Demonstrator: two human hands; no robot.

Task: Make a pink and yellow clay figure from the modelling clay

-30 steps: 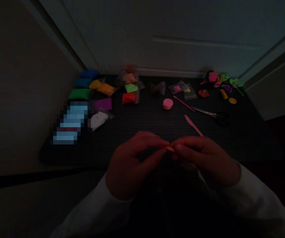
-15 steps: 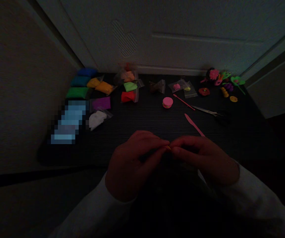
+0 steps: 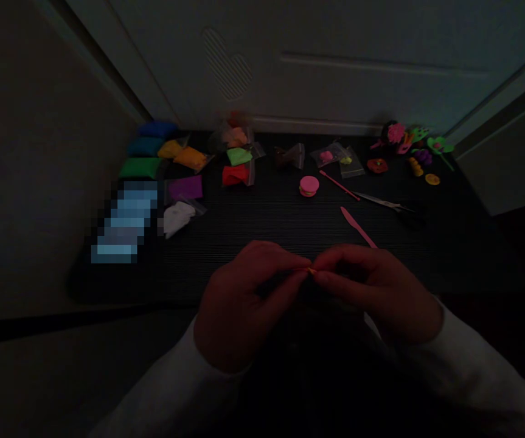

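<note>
My left hand (image 3: 244, 298) and my right hand (image 3: 376, 289) meet fingertip to fingertip above the near edge of a dark table (image 3: 262, 225). Both pinch a small orange piece of clay (image 3: 310, 271), of which only a sliver shows between the fingers. White sleeves cover both wrists. A pink plastic knife tool (image 3: 358, 226) lies on the table just beyond my right hand.
Bags of coloured clay (image 3: 184, 164) lie at the back left, beside a blurred-out packet (image 3: 125, 222). A pink round clay piece (image 3: 308, 185), a thin pink stick (image 3: 337, 185) and scissors (image 3: 385, 204) lie mid-table. Finished clay figures (image 3: 410, 152) stand back right. A white door rises behind.
The orange piece shows less between my fingertips than a second ago; my fingers have closed tighter round it. The hands stay in the same spot.
</note>
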